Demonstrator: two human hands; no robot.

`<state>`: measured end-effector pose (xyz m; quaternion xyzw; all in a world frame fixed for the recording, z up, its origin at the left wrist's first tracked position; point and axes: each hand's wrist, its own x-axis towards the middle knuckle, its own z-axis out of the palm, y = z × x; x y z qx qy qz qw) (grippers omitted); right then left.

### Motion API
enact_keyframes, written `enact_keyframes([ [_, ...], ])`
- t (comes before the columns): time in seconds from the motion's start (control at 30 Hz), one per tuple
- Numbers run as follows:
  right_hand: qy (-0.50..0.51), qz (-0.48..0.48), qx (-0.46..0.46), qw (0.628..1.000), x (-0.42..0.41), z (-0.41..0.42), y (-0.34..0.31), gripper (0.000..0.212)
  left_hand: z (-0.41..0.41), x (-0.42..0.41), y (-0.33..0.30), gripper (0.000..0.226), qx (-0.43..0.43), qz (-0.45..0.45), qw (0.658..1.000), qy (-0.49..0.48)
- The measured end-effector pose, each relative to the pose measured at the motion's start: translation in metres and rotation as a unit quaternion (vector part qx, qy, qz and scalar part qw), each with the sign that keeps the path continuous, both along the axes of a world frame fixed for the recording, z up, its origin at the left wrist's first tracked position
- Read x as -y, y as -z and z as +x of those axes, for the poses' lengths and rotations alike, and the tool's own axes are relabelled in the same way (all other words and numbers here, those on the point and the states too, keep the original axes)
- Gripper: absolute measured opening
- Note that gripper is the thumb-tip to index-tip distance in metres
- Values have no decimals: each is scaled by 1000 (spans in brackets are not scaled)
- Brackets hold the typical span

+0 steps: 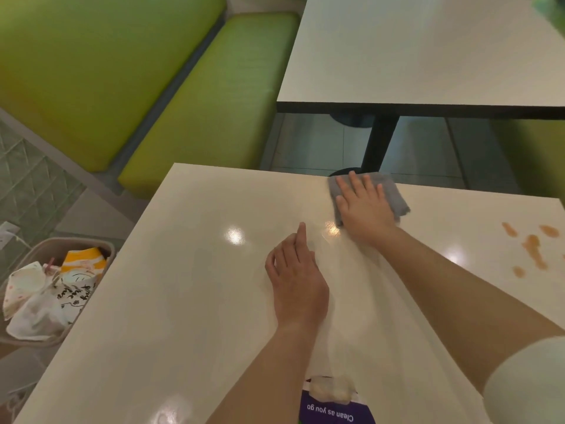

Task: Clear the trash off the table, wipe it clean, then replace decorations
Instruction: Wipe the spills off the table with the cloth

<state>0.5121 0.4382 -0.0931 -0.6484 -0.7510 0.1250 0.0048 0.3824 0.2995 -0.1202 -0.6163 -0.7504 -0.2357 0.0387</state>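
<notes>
Two hands on table (183, 270): right hand (365, 206) flat, fingers straight, pressing one grey cloth (394, 194). Left hand (295, 270) relaxed, holding nothing. About five orange sauce smears (532, 247) lie right of the cloth.

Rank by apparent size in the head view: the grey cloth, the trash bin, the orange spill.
1. trash bin, partly cut off
2. grey cloth, partly under the right hand
3. orange spill, scattered; near the cloth's size, unsure

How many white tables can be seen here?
2. The near table is the one being wiped, with orange spills towards its right side. The far table stands beyond it at upper right. Others may lie out of view.
</notes>
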Motion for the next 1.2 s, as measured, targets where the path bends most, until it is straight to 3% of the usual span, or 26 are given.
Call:
enact_keyframes([
  [0.13,-155,-5,-27,988,-4,-36,-6,50,1,-1,-2,54,5,2,1000,-4],
  [0.27,-344,-28,-50,937,22,-16,-4,45,0,-1,0,55,2,-8,1000,-11],
  [0.33,-299,-22,-51,953,17,12,-4,45,0,-2,1,53,0,-10,1000,-16],
  [0.47,-109,8,-5,994,16,28,-3,48,0,-3,2,46,-2,-15,1000,6],
  [0.53,-136,3,-22,990,41,10,-2,48,-2,-3,2,42,11,-17,1000,10],
  [0.63,-274,4,-47,961,82,10,-1,47,-1,-3,-2,40,41,-20,999,25],
  [0.7,-294,4,-43,955,77,32,-2,46,0,-1,-6,38,55,-14,997,49],
  [0.87,-31,34,-21,999,54,45,2,48,-1,-1,-8,37,68,-5,994,80],
  [0.93,-37,30,-30,998,73,22,1,49,0,-1,-7,38,73,-5,994,76],
  [1.07,-192,23,-39,980,118,11,1,57,-1,-1,-6,30,74,6,993,87],
  [1.13,-159,24,-40,986,103,35,1,53,0,-1,-6,30,66,6,992,103],
  [1.2,-49,25,-31,998,86,63,3,50,1,0,-7,34,58,0,990,126],
])
